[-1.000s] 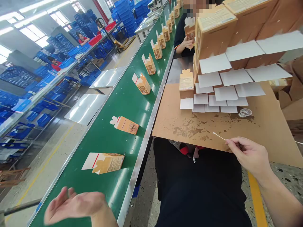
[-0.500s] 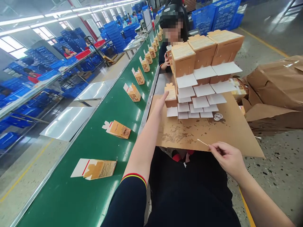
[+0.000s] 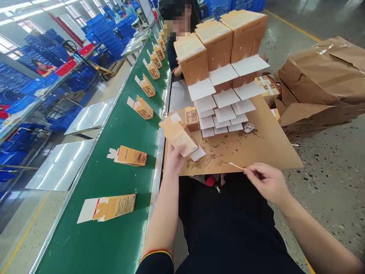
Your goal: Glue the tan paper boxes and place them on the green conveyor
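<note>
My left hand is closed around a small brown carton, tilted and blurred by motion above the near left of a brown cardboard sheet. A white flap sticks out at the carton's lower end. Between the thumb and fingers of my right hand is a cotton swab, its white tip pointing left over the sheet's near edge. Farther back stands a tall stack of cartons with white flaps jutting toward me. Another carton sits at the stack's left. A small clear plastic cup rests on the sheet.
On my left runs a green conveyor belt carrying several spaced cartons. A co-worker is behind the stack. Dark wet marks spot the sheet. To the right, on the floor, lies a large brown paper-wrapped bundle.
My left hand has drawn a carton from beside the stack back toward me and tilted it. The right hand keeps its hold on the swab. The whole view has shifted slightly.
</note>
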Demonstrator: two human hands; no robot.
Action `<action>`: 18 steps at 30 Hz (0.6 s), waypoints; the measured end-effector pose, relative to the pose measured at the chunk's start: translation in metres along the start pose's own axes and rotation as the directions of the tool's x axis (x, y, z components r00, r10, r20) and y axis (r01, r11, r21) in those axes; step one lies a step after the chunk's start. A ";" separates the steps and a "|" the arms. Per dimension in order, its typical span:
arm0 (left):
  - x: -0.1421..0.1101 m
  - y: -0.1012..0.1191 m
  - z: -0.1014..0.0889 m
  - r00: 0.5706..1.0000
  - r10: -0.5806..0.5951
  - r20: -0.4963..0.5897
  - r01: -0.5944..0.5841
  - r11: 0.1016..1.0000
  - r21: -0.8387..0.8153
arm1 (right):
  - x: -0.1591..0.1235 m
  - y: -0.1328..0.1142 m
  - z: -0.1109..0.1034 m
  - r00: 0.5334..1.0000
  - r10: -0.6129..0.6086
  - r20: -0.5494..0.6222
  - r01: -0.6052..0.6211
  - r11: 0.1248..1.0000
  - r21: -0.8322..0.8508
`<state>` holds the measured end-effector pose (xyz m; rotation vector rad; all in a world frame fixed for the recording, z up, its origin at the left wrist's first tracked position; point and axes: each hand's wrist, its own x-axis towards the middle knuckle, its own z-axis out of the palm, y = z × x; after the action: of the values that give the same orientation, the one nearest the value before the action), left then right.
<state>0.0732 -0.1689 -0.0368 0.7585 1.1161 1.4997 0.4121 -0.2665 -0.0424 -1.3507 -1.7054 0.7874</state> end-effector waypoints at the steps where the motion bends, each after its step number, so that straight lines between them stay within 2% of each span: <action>1: -0.014 -0.010 -0.006 0.999 -0.044 -0.021 0.044 0.999 0.019 | 0.002 -0.001 0.012 0.999 -0.030 0.037 0.030 1.000 0.002; 3: -0.031 -0.028 -0.013 0.991 -0.100 -0.087 0.104 0.993 0.051 | 0.011 -0.001 0.039 0.991 -0.091 0.099 0.093 0.995 -0.020; 5: -0.035 -0.041 -0.015 0.986 -0.090 -0.139 0.101 0.992 0.073 | 0.023 0.003 0.063 0.983 -0.129 0.131 0.140 0.987 -0.079; 8: -0.032 -0.047 -0.013 0.990 -0.056 -0.130 0.070 0.992 0.103 | 0.039 0.010 0.087 0.977 -0.135 0.168 0.167 0.967 -0.190; 13: -0.034 -0.045 -0.010 0.999 -0.027 -0.046 0.034 0.987 0.156 | 0.041 0.010 0.100 0.949 -0.127 0.287 0.204 0.945 -0.256; 18: -0.042 -0.048 -0.009 0.999 0.045 -0.006 -0.042 0.968 0.247 | 0.027 -0.002 0.102 0.934 -0.175 0.312 0.233 0.960 -0.159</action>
<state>0.0933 -0.2122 -0.0806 0.9509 1.3189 1.4179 0.3193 -0.2398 -0.0845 -1.1982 -2.1686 0.7458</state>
